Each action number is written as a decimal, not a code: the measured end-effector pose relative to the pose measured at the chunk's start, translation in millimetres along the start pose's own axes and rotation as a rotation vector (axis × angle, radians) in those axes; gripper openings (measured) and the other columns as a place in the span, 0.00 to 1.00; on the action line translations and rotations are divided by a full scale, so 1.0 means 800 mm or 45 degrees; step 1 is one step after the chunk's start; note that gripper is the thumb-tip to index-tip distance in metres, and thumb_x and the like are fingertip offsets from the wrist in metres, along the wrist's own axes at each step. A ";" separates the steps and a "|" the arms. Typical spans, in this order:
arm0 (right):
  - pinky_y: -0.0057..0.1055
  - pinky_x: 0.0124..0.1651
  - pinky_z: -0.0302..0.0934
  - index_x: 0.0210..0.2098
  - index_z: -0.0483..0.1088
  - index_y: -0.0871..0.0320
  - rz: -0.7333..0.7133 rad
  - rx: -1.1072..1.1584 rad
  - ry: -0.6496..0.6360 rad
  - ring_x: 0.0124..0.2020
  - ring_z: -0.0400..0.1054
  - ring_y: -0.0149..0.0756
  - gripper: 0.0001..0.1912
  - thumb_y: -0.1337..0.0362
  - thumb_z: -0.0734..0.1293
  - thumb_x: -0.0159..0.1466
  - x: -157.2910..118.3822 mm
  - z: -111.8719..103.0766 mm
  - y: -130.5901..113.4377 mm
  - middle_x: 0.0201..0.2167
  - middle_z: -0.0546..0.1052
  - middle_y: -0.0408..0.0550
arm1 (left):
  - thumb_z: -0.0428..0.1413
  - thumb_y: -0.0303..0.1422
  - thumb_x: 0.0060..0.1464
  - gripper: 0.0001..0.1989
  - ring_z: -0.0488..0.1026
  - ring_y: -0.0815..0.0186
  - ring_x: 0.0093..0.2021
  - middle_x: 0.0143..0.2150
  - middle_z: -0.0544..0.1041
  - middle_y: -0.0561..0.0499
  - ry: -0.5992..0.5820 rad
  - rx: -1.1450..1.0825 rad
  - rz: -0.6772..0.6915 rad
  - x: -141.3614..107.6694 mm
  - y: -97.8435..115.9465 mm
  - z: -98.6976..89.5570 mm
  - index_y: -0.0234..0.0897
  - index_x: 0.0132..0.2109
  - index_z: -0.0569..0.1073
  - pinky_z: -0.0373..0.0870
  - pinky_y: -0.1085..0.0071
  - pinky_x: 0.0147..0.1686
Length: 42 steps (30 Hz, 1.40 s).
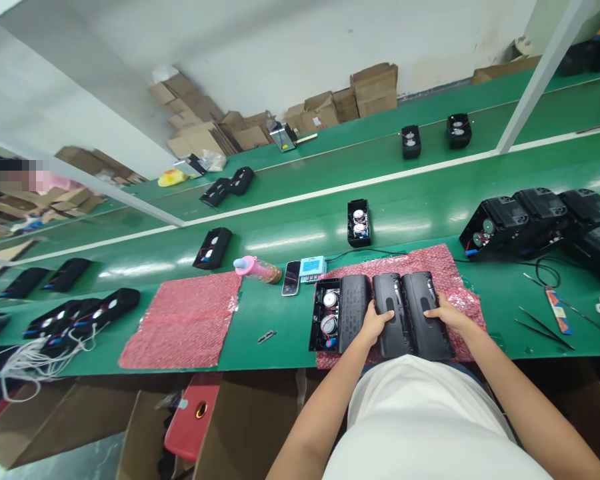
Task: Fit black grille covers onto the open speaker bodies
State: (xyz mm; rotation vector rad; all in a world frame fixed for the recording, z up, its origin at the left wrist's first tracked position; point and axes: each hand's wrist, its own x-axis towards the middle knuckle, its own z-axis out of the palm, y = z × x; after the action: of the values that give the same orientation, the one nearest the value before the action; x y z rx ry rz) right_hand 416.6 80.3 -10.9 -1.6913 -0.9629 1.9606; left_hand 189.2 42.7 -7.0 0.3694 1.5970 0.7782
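Note:
Two black plastic speaker casings lie side by side on pink bubble wrap (433,260) in front of me. My left hand (377,323) grips the left casing (396,340), thumb on top and the other fingers mostly hidden along its side. On the right casing (433,343), my right hand (449,313) has its thumb over the top and its fingers around the far side. Left of them stand a black casing with a dimpled face (355,310) and an open speaker box (325,317) showing two round drivers and red wires.
Several black speaker units (500,217) stand at the right, near tweezers (545,330). Left of my hands are a phone (291,279), a light-blue device (313,268), a pink bottle (257,268) and a second bubble-wrap sheet (183,320). An open speaker box (359,223) sits beyond.

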 end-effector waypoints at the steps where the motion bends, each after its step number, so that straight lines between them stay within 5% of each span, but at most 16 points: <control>1: 0.39 0.46 0.67 0.50 0.65 0.61 -0.005 -0.013 0.000 0.43 0.68 0.37 0.15 0.63 0.65 0.66 -0.001 0.000 -0.001 0.48 0.69 0.51 | 0.67 0.29 0.38 0.34 0.75 0.58 0.43 0.46 0.76 0.40 0.001 0.003 0.003 0.000 0.000 0.000 0.34 0.54 0.65 0.72 0.63 0.44; 10: 0.39 0.45 0.67 0.49 0.66 0.62 0.002 -0.189 0.053 0.42 0.68 0.37 0.14 0.61 0.65 0.66 0.007 0.007 -0.005 0.45 0.70 0.50 | 0.68 0.29 0.37 0.39 0.74 0.57 0.47 0.49 0.75 0.39 0.099 0.058 0.024 0.001 -0.005 0.004 0.34 0.57 0.63 0.68 0.61 0.50; 14: 0.40 0.48 0.66 0.48 0.67 0.62 -0.065 -0.228 0.041 0.44 0.68 0.37 0.14 0.61 0.65 0.66 0.002 0.009 -0.008 0.46 0.71 0.50 | 0.66 0.28 0.40 0.36 0.73 0.58 0.48 0.51 0.74 0.40 -0.038 -0.002 0.046 -0.007 -0.002 -0.005 0.36 0.58 0.63 0.68 0.62 0.50; 20: 0.45 0.54 0.61 0.49 0.67 0.61 -0.165 -0.196 -0.013 0.50 0.66 0.41 0.14 0.64 0.67 0.65 -0.015 0.007 -0.006 0.51 0.69 0.51 | 0.64 0.24 0.38 0.45 0.72 0.58 0.49 0.55 0.72 0.41 -0.187 -0.039 0.041 -0.014 -0.002 -0.013 0.39 0.63 0.56 0.68 0.63 0.51; 28: 0.51 0.59 0.55 0.54 0.64 0.60 -0.121 -0.129 0.130 0.54 0.63 0.44 0.20 0.65 0.68 0.63 -0.019 0.017 0.002 0.56 0.66 0.53 | 0.63 0.23 0.37 0.46 0.72 0.57 0.49 0.54 0.72 0.41 -0.109 -0.018 0.005 -0.009 -0.001 -0.007 0.37 0.64 0.55 0.67 0.63 0.51; 36: 0.51 0.60 0.56 0.62 0.55 0.55 -0.090 0.041 0.254 0.57 0.61 0.47 0.38 0.67 0.71 0.55 -0.018 0.026 0.011 0.61 0.62 0.55 | 0.64 0.23 0.36 0.47 0.71 0.58 0.52 0.55 0.72 0.43 -0.013 -0.073 -0.018 -0.002 -0.007 0.000 0.39 0.64 0.56 0.66 0.64 0.54; 42: 0.50 0.61 0.54 0.61 0.56 0.57 -0.115 0.093 0.366 0.58 0.60 0.47 0.40 0.65 0.71 0.51 -0.009 0.034 0.009 0.61 0.62 0.55 | 0.64 0.21 0.35 0.46 0.70 0.59 0.53 0.56 0.72 0.45 0.021 -0.149 -0.022 0.001 -0.002 0.006 0.40 0.63 0.59 0.65 0.64 0.55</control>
State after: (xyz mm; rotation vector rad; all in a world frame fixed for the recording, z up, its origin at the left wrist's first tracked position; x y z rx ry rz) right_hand 392.5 63.8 -9.8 -1.7931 -0.8360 1.6191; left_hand 194.3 42.9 -8.6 0.2650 1.5606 0.8589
